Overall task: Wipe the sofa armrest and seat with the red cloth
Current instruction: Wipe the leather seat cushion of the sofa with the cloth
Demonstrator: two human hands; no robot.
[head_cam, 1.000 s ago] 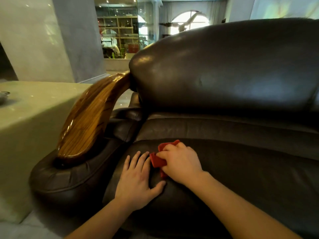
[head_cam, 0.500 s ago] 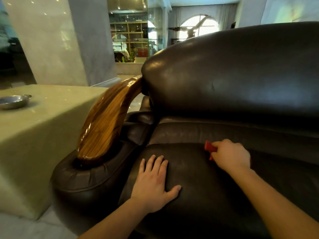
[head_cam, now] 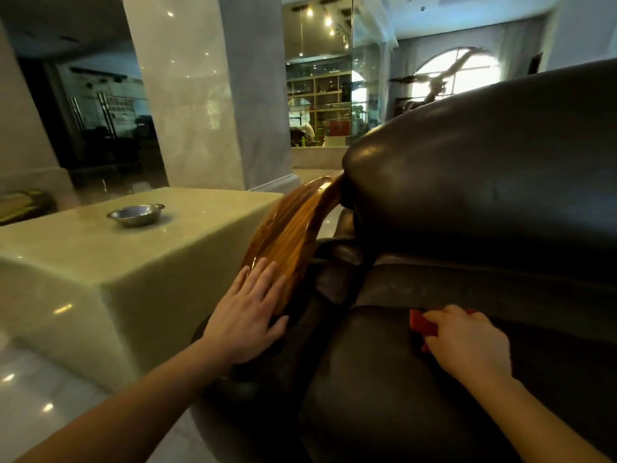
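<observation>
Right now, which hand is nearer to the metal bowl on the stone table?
Left. The left hand rests flat on the wooden armrest beside the table holding the metal bowl; the right hand holds the red cloth on the seat, farther away.

Dim interior, bright arched window (head_cam: 457, 73), ceiling spotlights, wide-angle warping

Layout: the left hand (head_cam: 247, 315) lies flat on the armrest (head_cam: 293, 235), to the left of the seat cushion (head_cam: 377, 379), on which the right hand (head_cam: 467, 342) presses the cloth (head_cam: 421, 324) before the backrest (head_cam: 484, 182); a bowl (head_cam: 136, 214) sits on the block table (head_cam: 100, 262) left of the armrest.
</observation>
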